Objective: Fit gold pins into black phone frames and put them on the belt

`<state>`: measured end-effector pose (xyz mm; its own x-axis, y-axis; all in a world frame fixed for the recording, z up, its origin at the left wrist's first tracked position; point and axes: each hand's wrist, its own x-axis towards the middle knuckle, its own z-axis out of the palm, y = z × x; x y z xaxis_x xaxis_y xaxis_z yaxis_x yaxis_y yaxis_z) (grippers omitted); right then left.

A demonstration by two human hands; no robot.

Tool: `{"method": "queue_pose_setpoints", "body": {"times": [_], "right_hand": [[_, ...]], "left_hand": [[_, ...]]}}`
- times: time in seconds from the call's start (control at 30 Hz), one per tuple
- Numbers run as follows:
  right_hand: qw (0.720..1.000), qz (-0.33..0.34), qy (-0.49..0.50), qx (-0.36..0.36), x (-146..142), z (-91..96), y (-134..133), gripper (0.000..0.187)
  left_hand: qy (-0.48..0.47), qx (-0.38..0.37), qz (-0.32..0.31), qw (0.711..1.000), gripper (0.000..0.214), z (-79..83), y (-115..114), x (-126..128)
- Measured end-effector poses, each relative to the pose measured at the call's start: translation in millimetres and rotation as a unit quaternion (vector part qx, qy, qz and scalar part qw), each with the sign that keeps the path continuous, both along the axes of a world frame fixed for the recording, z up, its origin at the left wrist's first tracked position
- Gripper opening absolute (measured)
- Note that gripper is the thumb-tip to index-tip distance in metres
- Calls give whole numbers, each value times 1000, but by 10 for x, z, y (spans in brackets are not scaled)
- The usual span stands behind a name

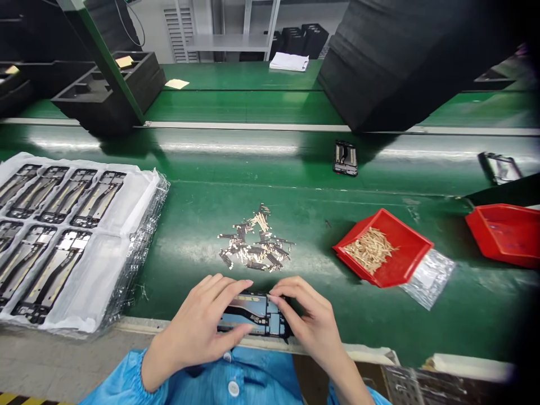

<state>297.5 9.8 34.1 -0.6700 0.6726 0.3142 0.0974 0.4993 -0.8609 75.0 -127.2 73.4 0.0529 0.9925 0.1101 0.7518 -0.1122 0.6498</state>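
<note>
A black phone frame (274, 323) lies on its long side across the bench's front edge, its inner face with a dark flex cable up. My left hand (198, 320) is closed around its left part, thumb on the near edge and fingers along the far edge. Over the frame's right end, the thumb and forefinger of my right hand (312, 315) pinch together at the far edge. Whatever small thing may be between those fingertips is too hidden to name. Just beyond the hands is a loose pile of small black and gold strips (257, 247).
Left stands a white plastic tray (112, 216) of several phone frames. A red bin (400, 261) of small tan pieces sits right, a clear bag (430, 278) under it; another red bin (506, 230) lies farther right. Another phone frame (345, 158) rests near the black foam stack (392, 56).
</note>
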Motion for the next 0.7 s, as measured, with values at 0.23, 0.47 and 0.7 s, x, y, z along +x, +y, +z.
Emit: {"method": "queue_pose_setpoints", "body": {"times": [0.23,0.47,0.7], "right_hand": [[997,-3,-7,74,-1,-53,-98,23],[996,-39,-12,78,15,95,-232,24],[997,-39,-27,-52,11,174,-190,12]], "left_hand": [[-57,148,146,977,16,-266,76,152],[-87,216,204,951,15,-415,74,251],[-76,316,175,929,25,-415,94,266]]}}
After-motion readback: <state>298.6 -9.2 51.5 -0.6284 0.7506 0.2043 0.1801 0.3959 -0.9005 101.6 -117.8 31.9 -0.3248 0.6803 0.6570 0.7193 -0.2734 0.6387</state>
